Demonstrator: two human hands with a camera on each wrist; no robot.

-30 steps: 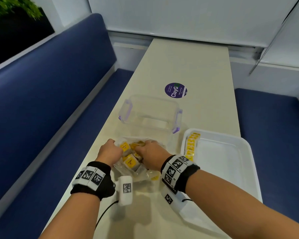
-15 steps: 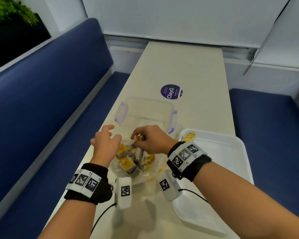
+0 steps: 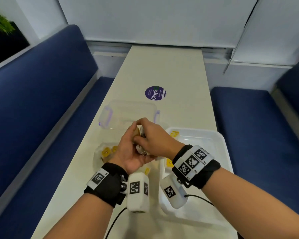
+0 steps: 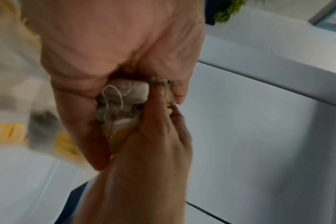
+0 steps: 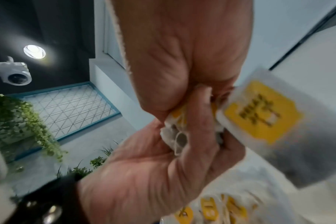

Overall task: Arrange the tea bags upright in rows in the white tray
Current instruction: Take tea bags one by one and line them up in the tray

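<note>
Your left hand (image 3: 128, 152) and right hand (image 3: 152, 140) jointly clutch one bunch of tea bags (image 4: 123, 104), count unreadable; beyond it, one sticker (image 3: 155, 93) reads "ClayG".

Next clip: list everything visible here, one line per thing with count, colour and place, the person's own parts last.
tea bags in the hands: a small bunch, count unclear, white with yellow tags, held between both hands above the table
loose tea bags: several, white and yellow, in a clear bag on the table, left of the tray
tea bags in the tray: a few, yellow tags, along its left side
white tray: one, on the table at right
clear container: one, purple clips, behind the hands
round sticker: one, purple, farther up the table
table: one, cream
benches: two, blue, either side
left hand: grips the bunch
right hand: grips the bunch
</note>
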